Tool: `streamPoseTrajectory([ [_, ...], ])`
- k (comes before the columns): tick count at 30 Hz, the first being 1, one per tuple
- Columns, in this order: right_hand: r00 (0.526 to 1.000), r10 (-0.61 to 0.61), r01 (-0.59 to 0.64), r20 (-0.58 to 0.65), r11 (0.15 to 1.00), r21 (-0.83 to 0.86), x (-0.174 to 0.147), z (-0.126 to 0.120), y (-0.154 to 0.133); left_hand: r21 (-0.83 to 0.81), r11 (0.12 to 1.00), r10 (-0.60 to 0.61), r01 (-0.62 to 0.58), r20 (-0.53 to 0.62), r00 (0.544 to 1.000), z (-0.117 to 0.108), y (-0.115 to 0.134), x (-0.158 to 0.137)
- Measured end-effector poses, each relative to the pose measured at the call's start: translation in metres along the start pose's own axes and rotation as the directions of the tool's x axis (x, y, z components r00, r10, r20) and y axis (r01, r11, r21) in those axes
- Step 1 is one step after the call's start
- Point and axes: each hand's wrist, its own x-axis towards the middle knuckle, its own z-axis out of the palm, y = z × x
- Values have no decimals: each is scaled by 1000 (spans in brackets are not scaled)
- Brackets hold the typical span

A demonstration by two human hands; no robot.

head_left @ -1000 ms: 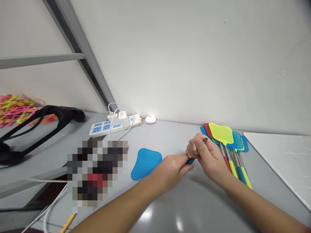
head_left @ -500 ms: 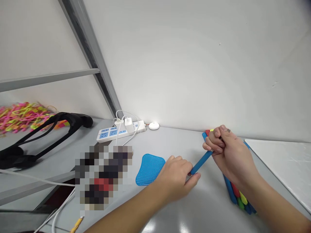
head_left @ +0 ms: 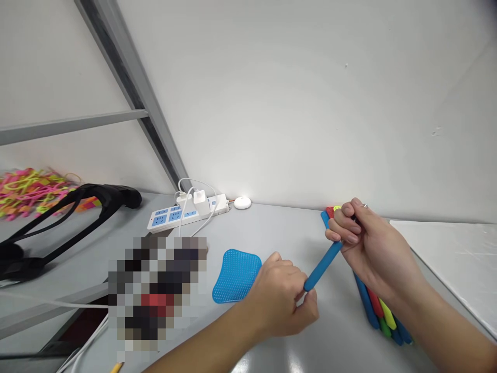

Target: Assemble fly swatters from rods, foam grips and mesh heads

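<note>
A blue rod-like stick (head_left: pixel 323 267) slants between my two hands. My right hand (head_left: pixel 361 233) is closed around its upper part, with a small shiny metal piece (head_left: pixel 365 206) showing above the fingers. At the stick's lower end, my left hand (head_left: pixel 281 295) is closed, thumb and bent forefinger pinching the tip. Under and behind my right wrist lies a bundle of similar red, yellow, green and blue sticks (head_left: pixel 375 305), partly hidden by the hand. A blue perforated pad (head_left: pixel 237 274) is on the table, just left of my left hand.
A white power strip (head_left: pixel 165 220) with plugs and cables stands by the wall, beside a white oval case (head_left: pixel 243 202). To the left are a black strap-like frame (head_left: pixel 77 223) and a colourful heap of cords (head_left: pixel 31 191). A white board (head_left: pixel 450 254) lies at right.
My left hand has dropped slightly, and a little more of the blue stick shows between my hands. The metal piece above my right fingers is clearer. The view has shifted slightly.
</note>
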Motion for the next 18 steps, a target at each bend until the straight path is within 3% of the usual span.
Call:
streamPoseTrajectory([
  [4,1000,12,-12,-3,1000,-3,-2,2,3,-11,996,91,-93,-86,992,5,2,-3],
  [7,1000,16,-16,3,1000,6,-3,2,5,-61,991,114,-120,-87,990,8,5,-4],
  [13,999,33,-33,-17,999,26,-4,5,3,-123,988,95,-96,-16,995,5,7,-4],
  [18,989,145,-146,6,989,8,-18,8,27,-89,996,13,-10,34,999,12,4,-6],
])
